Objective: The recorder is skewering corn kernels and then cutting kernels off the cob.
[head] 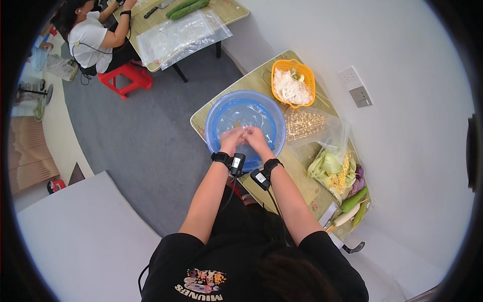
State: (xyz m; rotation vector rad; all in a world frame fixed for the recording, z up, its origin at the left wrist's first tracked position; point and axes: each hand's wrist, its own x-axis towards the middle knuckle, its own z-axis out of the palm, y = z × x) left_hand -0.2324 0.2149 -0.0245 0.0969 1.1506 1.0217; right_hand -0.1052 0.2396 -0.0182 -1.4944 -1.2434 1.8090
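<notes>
A round blue plastic basin [212, 109] with water in it stands on the table in front of me. Both hands are over its middle, close together with the fingertips meeting at the water. My left hand [231, 136] has its fingers curled inward, and my right hand [256, 136] faces it from the other side. Glare and ripples hide whether anything is between the fingers. A small yellowish patch [237, 124] shows in the water just beyond the fingertips; what it is cannot be made out.
Beyond the basin sits a yellow plastic basket [312, 81] of white pieces. To the right lie a clear bag of beige pieces [307, 122], corn husks [328, 164], a cleaver [328, 213] and a green vegetable [354, 200]. A person [90, 36] sits at another table.
</notes>
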